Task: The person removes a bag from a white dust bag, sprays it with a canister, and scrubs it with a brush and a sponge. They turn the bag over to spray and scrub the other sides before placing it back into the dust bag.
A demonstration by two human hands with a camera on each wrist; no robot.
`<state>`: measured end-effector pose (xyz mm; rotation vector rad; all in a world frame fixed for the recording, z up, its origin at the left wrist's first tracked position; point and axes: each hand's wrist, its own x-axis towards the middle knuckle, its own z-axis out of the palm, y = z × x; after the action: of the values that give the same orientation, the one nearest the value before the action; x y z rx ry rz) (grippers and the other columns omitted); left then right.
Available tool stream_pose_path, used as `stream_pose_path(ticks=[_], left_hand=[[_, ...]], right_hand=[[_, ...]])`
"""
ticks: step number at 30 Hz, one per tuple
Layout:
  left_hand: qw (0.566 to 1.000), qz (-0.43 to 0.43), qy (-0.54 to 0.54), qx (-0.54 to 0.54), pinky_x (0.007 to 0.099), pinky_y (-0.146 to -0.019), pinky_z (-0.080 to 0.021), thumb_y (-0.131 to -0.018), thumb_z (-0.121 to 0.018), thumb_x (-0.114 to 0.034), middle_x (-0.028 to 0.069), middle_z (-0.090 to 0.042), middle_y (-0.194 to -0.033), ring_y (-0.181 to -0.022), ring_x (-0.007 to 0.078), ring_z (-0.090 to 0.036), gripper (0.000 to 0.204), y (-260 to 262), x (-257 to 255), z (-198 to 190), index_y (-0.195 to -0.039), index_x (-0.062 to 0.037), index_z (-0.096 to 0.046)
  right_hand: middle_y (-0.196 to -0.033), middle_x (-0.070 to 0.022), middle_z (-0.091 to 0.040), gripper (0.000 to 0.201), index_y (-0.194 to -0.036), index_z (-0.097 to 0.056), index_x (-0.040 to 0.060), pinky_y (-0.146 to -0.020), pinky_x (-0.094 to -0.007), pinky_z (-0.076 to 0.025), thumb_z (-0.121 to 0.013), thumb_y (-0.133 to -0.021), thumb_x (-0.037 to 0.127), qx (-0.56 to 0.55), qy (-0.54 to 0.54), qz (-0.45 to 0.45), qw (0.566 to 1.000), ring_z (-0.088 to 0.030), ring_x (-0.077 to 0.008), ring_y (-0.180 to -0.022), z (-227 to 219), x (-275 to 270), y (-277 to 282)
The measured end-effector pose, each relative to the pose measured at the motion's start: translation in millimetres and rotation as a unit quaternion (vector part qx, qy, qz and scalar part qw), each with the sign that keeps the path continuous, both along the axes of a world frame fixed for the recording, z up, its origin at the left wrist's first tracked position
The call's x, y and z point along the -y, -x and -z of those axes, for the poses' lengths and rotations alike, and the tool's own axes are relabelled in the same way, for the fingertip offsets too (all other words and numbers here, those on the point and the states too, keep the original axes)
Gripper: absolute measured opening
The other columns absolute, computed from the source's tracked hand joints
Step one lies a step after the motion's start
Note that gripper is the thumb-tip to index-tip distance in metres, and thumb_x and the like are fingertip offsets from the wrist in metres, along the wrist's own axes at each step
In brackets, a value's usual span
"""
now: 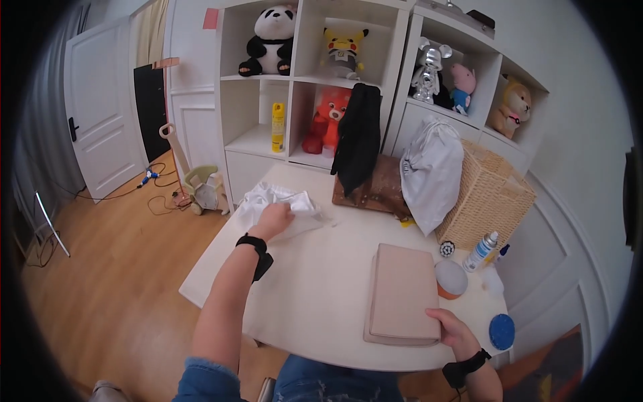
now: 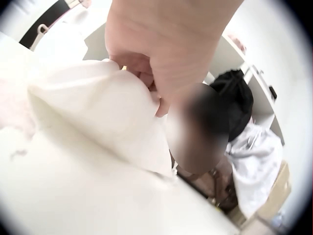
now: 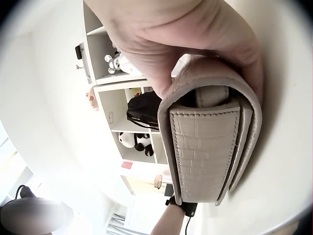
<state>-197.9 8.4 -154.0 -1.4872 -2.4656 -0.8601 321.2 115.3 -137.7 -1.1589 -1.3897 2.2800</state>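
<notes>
On the white table lies a pale beige leather handbag (image 1: 405, 291) with a flap. My right hand (image 1: 452, 329) grips its right edge, thumb on top and fingers underneath. In the right wrist view, the handbag's stitched, crocodile-patterned side (image 3: 203, 152) faces the camera, and the hand (image 3: 190, 34) wraps its rounded edge. Farther left on the table is a crumpled white cloth bag (image 1: 251, 204). My left hand (image 1: 276, 220) holds the cloth with curled fingers. Up close in the left wrist view, the white cloth (image 2: 98, 107) hangs in folds below the hand (image 2: 161, 39), whose fingertips are partly hidden.
At the table's back stand a brown leather bag (image 1: 375, 191), a black cloth bag (image 1: 358, 134), a white drawstring bag (image 1: 434, 171) and a wicker basket (image 1: 485, 194). A spray can (image 1: 480, 252), a round grey-topped pad (image 1: 451, 279) and a blue disc (image 1: 502, 331) sit at right.
</notes>
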Motion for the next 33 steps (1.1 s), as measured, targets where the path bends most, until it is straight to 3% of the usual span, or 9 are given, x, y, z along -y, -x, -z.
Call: stream_pose_path(ticks=[6,8,12,14,17,24,26,27,33], left_hand=[[0.961,-0.06,-0.264,0.049,0.0457,-0.066,-0.044,-0.083,-0.062,-0.024,0.022,-0.06,-0.077,-0.077,0.0384,-0.06,0.025,5,11,-91,-0.079,0.0001,-0.057],[0.928,-0.022,-0.368,-0.048,0.0447,-0.063,-0.042,-0.085,-0.062,-0.02,0.0208,-0.057,-0.075,-0.074,0.0378,-0.057,0.021,-37,19,-125,-0.079,-0.0006,-0.056],[0.963,0.139,-0.187,-0.134,0.0437,-0.065,-0.044,-0.085,-0.062,-0.015,0.0157,-0.057,-0.08,-0.075,0.0347,-0.056,0.015,-137,25,-110,-0.086,-0.002,-0.055],[0.956,0.228,-0.095,-0.157,0.0438,-0.079,-0.049,-0.083,-0.066,-0.019,0.0142,-0.063,-0.091,-0.091,0.0345,-0.06,0.023,-175,31,-71,-0.099,-0.004,-0.061],[0.956,0.281,0.087,-0.028,0.0442,-0.082,-0.049,-0.082,-0.067,-0.018,0.015,-0.063,-0.098,-0.096,0.0346,-0.06,0.025,-201,51,-71,-0.102,-0.0045,-0.06],[0.975,-0.034,-0.043,-0.217,0.0428,-0.087,-0.047,-0.075,-0.071,-0.018,0.0156,-0.061,-0.105,-0.101,0.0349,-0.057,0.038,-62,40,-42,-0.108,-0.002,-0.058],[0.994,-0.027,0.004,-0.109,0.0422,-0.085,-0.048,-0.076,-0.071,-0.019,0.0162,-0.062,-0.104,-0.1,0.035,-0.058,0.036,-13,43,-16,-0.106,-0.0032,-0.06],[0.998,-0.021,0.056,0.007,0.0416,-0.083,-0.049,-0.076,-0.07,-0.021,0.0168,-0.063,-0.103,-0.1,0.0351,-0.059,0.034,-9,42,-16,-0.104,-0.0044,-0.062],[0.988,-0.14,0.027,-0.065,0.0439,-0.073,-0.05,-0.082,-0.063,-0.022,0.0183,-0.065,-0.089,-0.084,0.0337,-0.064,0.019,-28,29,-38,-0.09,-0.0045,-0.066]], right_hand=[[-0.121,-0.0169,-0.059,0.051,-0.127,-0.047,-0.0081,-0.093,-0.036,-0.049,-0.062,-0.088,0.021,-0.008,-0.014,0.018,1.0,-0.06,-0.0248,-0.108,-1,8,1],[-0.12,-0.0173,-0.06,0.051,-0.126,-0.047,-0.0091,-0.093,-0.0354,-0.049,-0.062,-0.088,0.021,-0.008,-0.013,0.026,1.0,-0.06,-0.0246,-0.107,2,8,0],[-0.124,-0.0199,-0.055,0.062,-0.132,-0.039,-0.0101,-0.091,-0.0355,-0.05,-0.066,-0.083,0.019,-0.029,-0.011,0.029,0.999,-0.058,-0.0259,-0.111,1,9,0],[-0.123,-0.02,-0.055,0.063,-0.132,-0.038,-0.0103,-0.091,-0.0348,-0.05,-0.066,-0.083,0.019,-0.031,-0.021,0.025,0.999,-0.058,-0.0255,-0.11,3,9,-1],[-0.123,-0.0197,-0.056,0.063,-0.132,-0.039,-0.01,-0.092,-0.0347,-0.05,-0.066,-0.083,0.02,-0.052,-0.036,0.049,0.997,-0.058,-0.0251,-0.11,10,11,-2],[-0.124,-0.0181,-0.055,0.063,-0.134,-0.038,-0.0083,-0.093,-0.0343,-0.049,-0.065,-0.084,0.02,-0.069,-0.013,0.034,0.997,-0.058,-0.0247,-0.111,5,9,-1],[-0.123,-0.0172,-0.056,0.061,-0.133,-0.039,-0.0078,-0.092,-0.0339,-0.05,-0.066,-0.085,0.019,-0.065,-0.011,0.034,0.997,-0.059,-0.0242,-0.11,2,6,0],[-0.123,-0.0172,-0.056,0.061,-0.133,-0.039,-0.0078,-0.092,-0.0339,-0.05,-0.066,-0.085,0.019,-0.071,-0.012,0.039,0.997,-0.059,-0.0242,-0.11,-1,5,0],[-0.121,-0.0156,-0.058,0.058,-0.13,-0.043,-0.0061,-0.092,-0.0349,-0.05,-0.068,-0.082,0.012,-0.056,-0.003,0.012,0.998,-0.06,-0.0238,-0.108,-11,3,10]])
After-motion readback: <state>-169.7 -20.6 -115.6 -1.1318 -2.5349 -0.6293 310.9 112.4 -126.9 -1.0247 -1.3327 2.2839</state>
